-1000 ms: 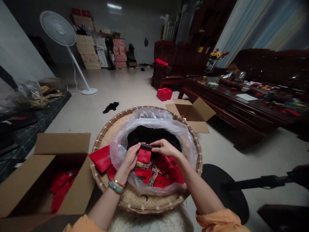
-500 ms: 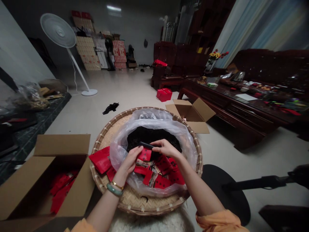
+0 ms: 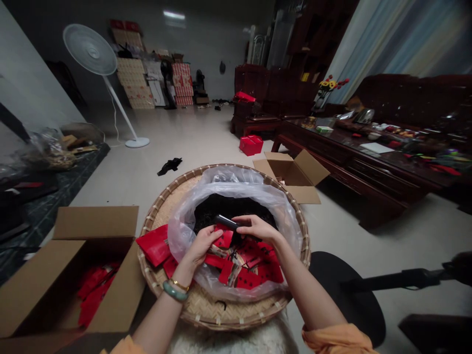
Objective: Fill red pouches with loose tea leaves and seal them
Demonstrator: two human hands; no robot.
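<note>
My left hand (image 3: 202, 245) pinches a small red packet (image 3: 224, 239) with dark marks by its edge. In my right hand (image 3: 258, 229) is a slim black bar-shaped tool (image 3: 225, 222), held just above the packet's top; its exact kind I cannot make out. Both hands are over an open clear plastic bag (image 3: 179, 214) filled with dark, crinkled pieces (image 3: 208, 209). Several red packets (image 3: 241, 275) lie in the front of the bag. The bag sits on a round woven bamboo tray (image 3: 206, 314), where more red packets (image 3: 154, 246) rest at the left.
An open cardboard box (image 3: 114, 295) with red packets inside stands at lower left. Beyond the tray, another open box (image 3: 304, 174) sits beside a dark wooden table (image 3: 332, 157). A black round stand base (image 3: 342, 290) is at right, a white fan (image 3: 136, 142) farther back.
The black tool has lifted slightly and tilted, so a pale strip on its face shows. My left fingers have drawn back from its end, still on the red packet.
</note>
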